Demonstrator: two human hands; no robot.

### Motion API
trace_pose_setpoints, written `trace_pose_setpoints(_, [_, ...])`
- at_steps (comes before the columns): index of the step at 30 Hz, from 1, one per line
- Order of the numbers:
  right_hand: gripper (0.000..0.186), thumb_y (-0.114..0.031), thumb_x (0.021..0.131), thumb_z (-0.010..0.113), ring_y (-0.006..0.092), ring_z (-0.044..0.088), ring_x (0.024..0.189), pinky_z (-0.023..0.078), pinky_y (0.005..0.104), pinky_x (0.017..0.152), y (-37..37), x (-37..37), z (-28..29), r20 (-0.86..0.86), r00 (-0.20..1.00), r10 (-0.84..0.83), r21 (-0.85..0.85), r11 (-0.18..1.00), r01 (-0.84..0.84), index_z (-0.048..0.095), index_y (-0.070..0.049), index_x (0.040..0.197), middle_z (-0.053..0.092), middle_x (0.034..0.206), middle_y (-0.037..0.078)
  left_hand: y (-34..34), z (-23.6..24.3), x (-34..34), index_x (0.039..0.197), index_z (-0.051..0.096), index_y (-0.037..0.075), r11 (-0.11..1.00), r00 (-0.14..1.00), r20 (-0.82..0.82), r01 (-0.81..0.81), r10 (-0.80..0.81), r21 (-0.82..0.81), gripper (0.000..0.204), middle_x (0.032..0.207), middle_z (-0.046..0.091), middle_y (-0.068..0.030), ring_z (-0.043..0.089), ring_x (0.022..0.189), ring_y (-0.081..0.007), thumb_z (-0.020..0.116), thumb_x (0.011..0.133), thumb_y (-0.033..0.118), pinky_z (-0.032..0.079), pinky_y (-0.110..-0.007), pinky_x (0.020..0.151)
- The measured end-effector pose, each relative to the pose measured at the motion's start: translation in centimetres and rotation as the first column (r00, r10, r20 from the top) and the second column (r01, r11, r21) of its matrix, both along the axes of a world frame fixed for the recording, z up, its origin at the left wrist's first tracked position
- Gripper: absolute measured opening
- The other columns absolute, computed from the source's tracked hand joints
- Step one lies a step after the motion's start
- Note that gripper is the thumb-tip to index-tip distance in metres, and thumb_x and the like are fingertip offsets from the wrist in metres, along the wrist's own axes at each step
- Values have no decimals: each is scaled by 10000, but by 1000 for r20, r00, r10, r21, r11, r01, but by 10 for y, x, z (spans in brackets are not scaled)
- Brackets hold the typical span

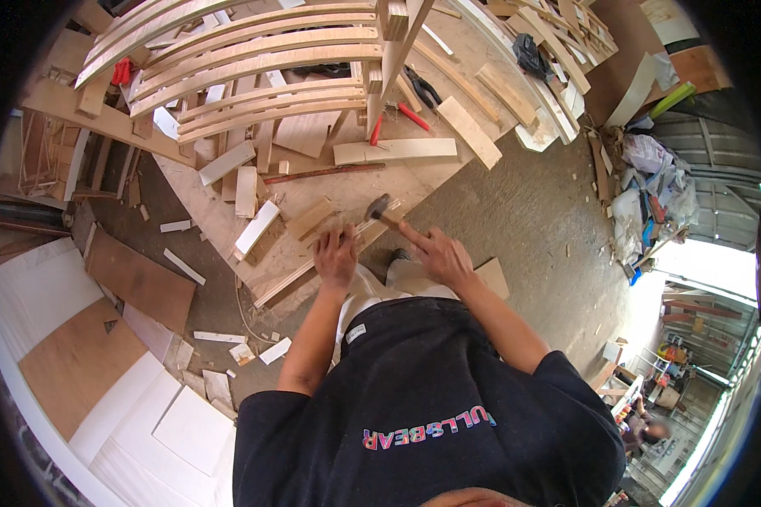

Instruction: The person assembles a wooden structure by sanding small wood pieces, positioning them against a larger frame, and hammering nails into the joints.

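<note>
My right hand (pixel 438 253) grips a hammer (pixel 380 207) by its wooden handle. The dark metal head is over the near edge of a plywood work surface (pixel 397 173). My left hand (pixel 336 253) is at that same edge, a short way left of the hammer head. Its fingers are bent together and pointing down; whatever they hold, if anything, is too small to make out. Close beyond the left hand lies a short wood block (pixel 309 217). Farther off on the surface is a long pale board (pixel 395 151), with a thin reddish-brown strip (pixel 324 173) on its near side.
A slatted wooden frame (pixel 262 61) stands at the far side. Near its post lie a red-handled tool (pixel 413 117) and black-handled pliers (pixel 424 87). Offcuts litter the floor at left beside a brown panel (pixel 139 279). Bags of scrap (pixel 647 182) lie right; a person (pixel 643 429) is at lower right.
</note>
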State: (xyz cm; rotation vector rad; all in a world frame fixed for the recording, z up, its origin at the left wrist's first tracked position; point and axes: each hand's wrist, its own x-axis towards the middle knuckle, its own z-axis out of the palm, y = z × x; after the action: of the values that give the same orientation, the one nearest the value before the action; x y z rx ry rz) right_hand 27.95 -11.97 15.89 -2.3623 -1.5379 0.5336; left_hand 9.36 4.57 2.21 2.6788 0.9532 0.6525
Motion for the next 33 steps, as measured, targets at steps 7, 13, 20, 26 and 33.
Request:
trace_pose_setpoints(7, [560,-269,1002,661,331,642,713,539,456,634,3,-4,-7,-42,997,-63,28,998,64,537,-376,1538,602,891,112,2,0,1,1241,744,184,1000,1000,-9,7,-7,-3,357,1091,647,-53,620,1021,-280,732,891,257,472,-440,870])
trace_pose_setpoints(13, [566,-263,994,668,331,647,721,549,452,661,2,-2,-8,-39,996,-82,7,997,82,541,-380,1533,610,891,112,2,-3,1,1229,750,175,999,1000,-13,10,-10,-32,333,1082,648,-53,626,1038,-286,723,918,291,482,-453,869])
trace_pose_setpoints(20, [572,-255,996,672,322,653,730,545,442,659,0,-1,5,-91,996,-8,2,1000,8,536,-374,1538,622,902,113,2,-3,2,1191,754,163,1000,1000,-28,4,-5,-28,308,1082,646,-64,635,1036,-294,715,938,336,493,-469,861])
trace_pose_setpoints(26, [581,-192,984,681,339,625,708,540,420,678,3,-9,-9,-93,989,-113,142,982,126,545,-263,1545,608,869,128,0,3,3,1162,759,169,1000,1000,20,-13,13,10,272,1074,645,-66,638,1024,-292,717,935,313,495,-467,864])
trace_pose_setpoints(33, [588,-219,1014,648,383,723,996,564,456,893,-2,15,1,-372,860,-350,167,886,433,487,-155,1577,721,1149,214,9,26,-5,1106,791,166,946,988,44,-125,145,-300,284,1070,649,-60,632,1048,-286,767,823,156,482,-442,889])
